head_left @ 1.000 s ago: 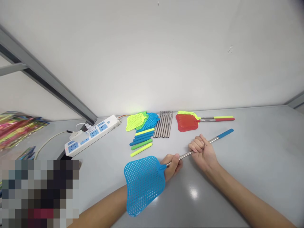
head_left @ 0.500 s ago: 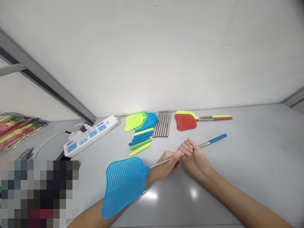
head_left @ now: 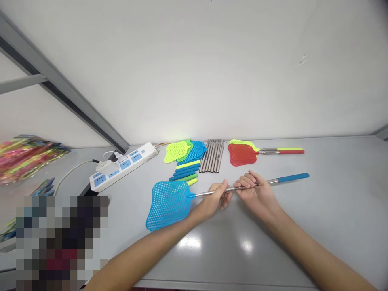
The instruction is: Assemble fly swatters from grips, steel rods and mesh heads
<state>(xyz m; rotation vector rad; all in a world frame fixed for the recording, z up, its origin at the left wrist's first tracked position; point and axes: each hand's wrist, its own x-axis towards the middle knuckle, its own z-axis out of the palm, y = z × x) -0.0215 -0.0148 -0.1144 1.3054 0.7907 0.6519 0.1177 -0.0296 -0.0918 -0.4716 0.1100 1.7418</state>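
A blue fly swatter [head_left: 169, 204] with a metal rod and a blue grip [head_left: 293, 178] is held across the table in both hands. My left hand [head_left: 216, 196] is closed around the rod near the perforated head. Farther right, my right hand [head_left: 256, 192] has its fingers curled over the same rod, short of the blue grip. Beyond the hands lie a row of metal rods [head_left: 212, 157], several loose coloured grips [head_left: 185, 171], and loose swatter heads in yellow [head_left: 176, 152], green and blue [head_left: 196, 151]. A red fly swatter [head_left: 243, 154] overlaps a yellow one [head_left: 289, 149] at the back right.
A white power strip [head_left: 125, 166] with plugs and cables lies at the left against a metal frame post [head_left: 69, 91]. Packaged colourful goods [head_left: 27, 157] are at the far left, above a blurred-out patch. A pale wall [head_left: 212, 81] stands behind the grey table [head_left: 339, 202].
The swatter has levelled out, its head moving up and away from me. My hands have moved apart along the rod, with a longer stretch of rod showing between them. The view has shifted slightly.
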